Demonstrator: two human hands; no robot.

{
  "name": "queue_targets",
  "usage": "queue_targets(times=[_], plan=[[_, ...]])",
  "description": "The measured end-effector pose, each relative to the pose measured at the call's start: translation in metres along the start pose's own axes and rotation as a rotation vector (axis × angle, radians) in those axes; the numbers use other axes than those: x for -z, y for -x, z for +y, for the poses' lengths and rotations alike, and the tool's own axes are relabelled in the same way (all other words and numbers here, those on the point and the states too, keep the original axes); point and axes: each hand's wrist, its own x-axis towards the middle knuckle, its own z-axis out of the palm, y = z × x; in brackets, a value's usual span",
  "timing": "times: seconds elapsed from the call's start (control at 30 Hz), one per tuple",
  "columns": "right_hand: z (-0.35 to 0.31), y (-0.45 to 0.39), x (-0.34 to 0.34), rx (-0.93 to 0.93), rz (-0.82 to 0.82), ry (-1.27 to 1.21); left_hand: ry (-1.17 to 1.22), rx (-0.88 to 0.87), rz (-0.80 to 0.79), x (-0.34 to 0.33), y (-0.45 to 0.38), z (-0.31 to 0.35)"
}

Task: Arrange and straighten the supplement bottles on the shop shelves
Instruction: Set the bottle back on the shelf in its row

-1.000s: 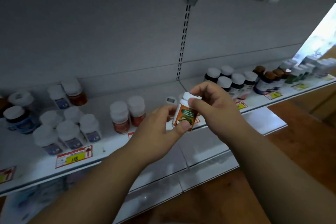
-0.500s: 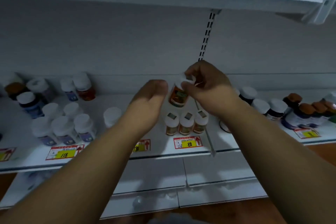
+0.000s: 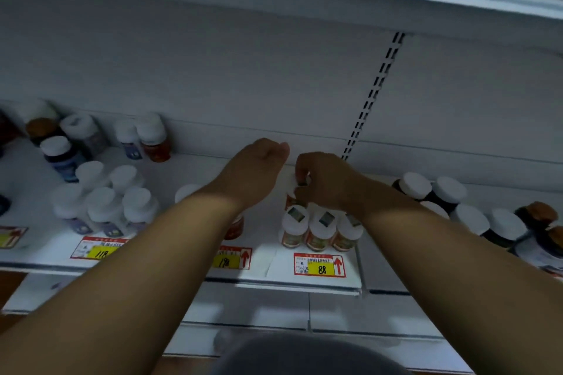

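Head cam, the only view here, looks down at a white shop shelf (image 3: 189,256) with both bare arms reaching in.

The right hand (image 3: 327,184) has its fingers curled around the white cap of an orange-labelled bottle (image 3: 292,194), so it's gripping that one from the top. The bottle sits just behind a front row of three matching bottles (image 3: 320,230), right by the leftmost one. Can't tell if its base is touching the shelf yet, the row and the hand hide it.

The left hand (image 3: 259,170) is just beside it on the left and holds nothing. The fingers bend forward and away from the camera, so it reads as relaxed and open. Its wrist covers part of a red bottle (image 3: 235,227) standing behind the 198 price tag (image 3: 233,258).

The three-bottle row stands upright right behind the 88 price tag (image 3: 320,265).

Off to the left there's a cluster of white-capped bottles with purple labels (image 3: 103,207) behind the 118 price tag (image 3: 99,250), and a few more bottles further back near the wall. To the right, dark bottles with white caps (image 3: 451,204) are lined up, with a couple of brown-capped ones (image 3: 536,216) at the far edge. It's all a bit blurry, so the labels aren't readable.
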Motion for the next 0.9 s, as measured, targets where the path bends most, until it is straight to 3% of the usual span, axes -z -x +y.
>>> queue_targets(times=[0.2,0.57,0.73,0.9], plan=[[0.002,-0.011,-0.013,-0.021,-0.083,0.012,-0.019,-0.027,0.063,0.000,0.000,-0.005],[-0.005,-0.007,-0.010,-0.112,-0.098,0.006,-0.043,-0.087,-0.009,0.001,0.004,-0.005],[-0.013,0.003,-0.011,-0.120,0.034,-0.033,-0.108,-0.119,0.026,0.004,0.010,-0.007],[-0.032,0.020,-0.012,-0.003,0.236,-0.163,-0.191,-0.187,0.217,0.014,0.031,-0.016]])
